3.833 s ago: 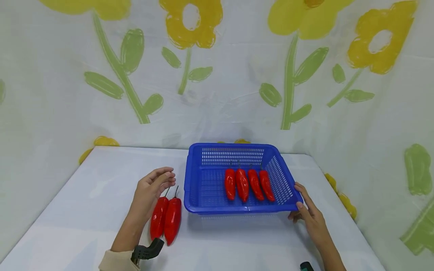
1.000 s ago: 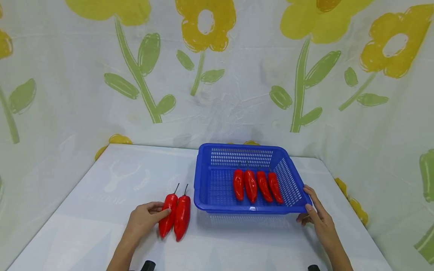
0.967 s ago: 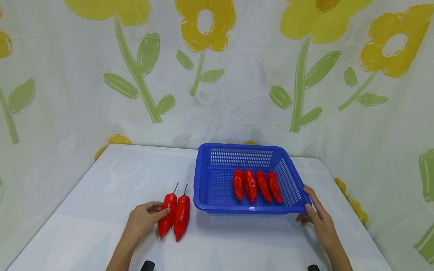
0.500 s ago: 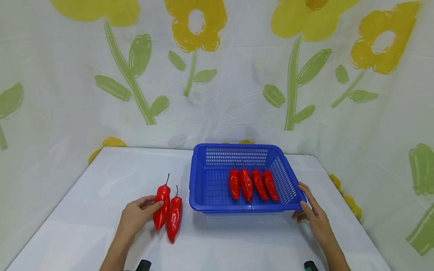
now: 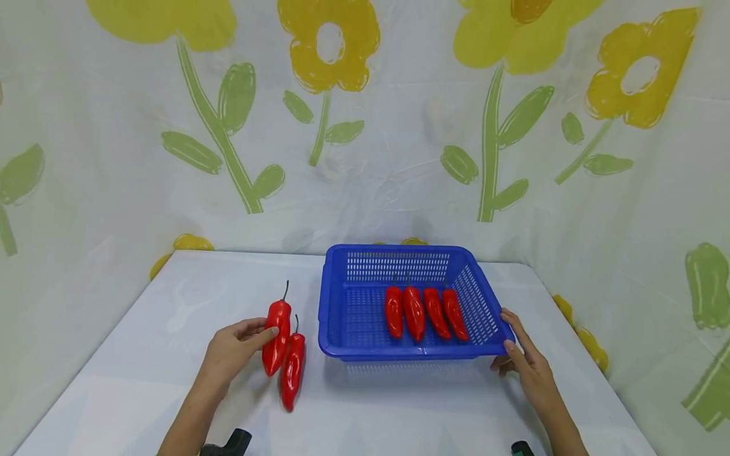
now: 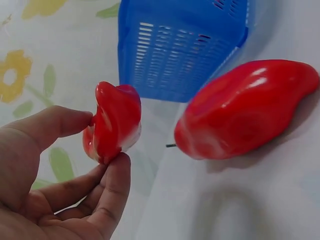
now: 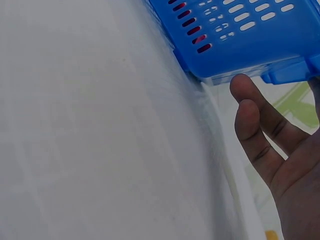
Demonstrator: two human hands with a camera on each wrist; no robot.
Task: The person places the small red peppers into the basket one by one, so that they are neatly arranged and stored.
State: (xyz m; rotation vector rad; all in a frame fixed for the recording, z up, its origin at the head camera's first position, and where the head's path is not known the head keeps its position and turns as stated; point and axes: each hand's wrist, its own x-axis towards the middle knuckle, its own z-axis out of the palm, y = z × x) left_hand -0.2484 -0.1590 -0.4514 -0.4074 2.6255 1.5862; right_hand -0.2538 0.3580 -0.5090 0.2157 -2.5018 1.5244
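Observation:
My left hand (image 5: 230, 348) pinches a red chili pepper (image 5: 276, 339) between thumb and fingers, stem end up, raised above the table. In the left wrist view the held pepper (image 6: 117, 122) points its tip toward the camera. A second red chili pepper (image 5: 293, 373) lies on the table just right of it. My right hand (image 5: 530, 373) holds the front right corner of a blue plastic basket (image 5: 410, 352), thumb and index finger at its rim. In the right wrist view two fingers (image 7: 252, 120) hang below the basket, not touching it. Several red chili peppers (image 5: 413, 313) lie side by side inside.
The white table (image 5: 188, 304) runs back to a flower-print cloth (image 5: 388, 158) that also hangs at both sides. Dark wrist devices (image 5: 228, 443) show at the bottom edge.
My left hand came down to the left pepper, took hold of it and has lifted it off the table, up and away from the other. The right hand stays at the basket corner.

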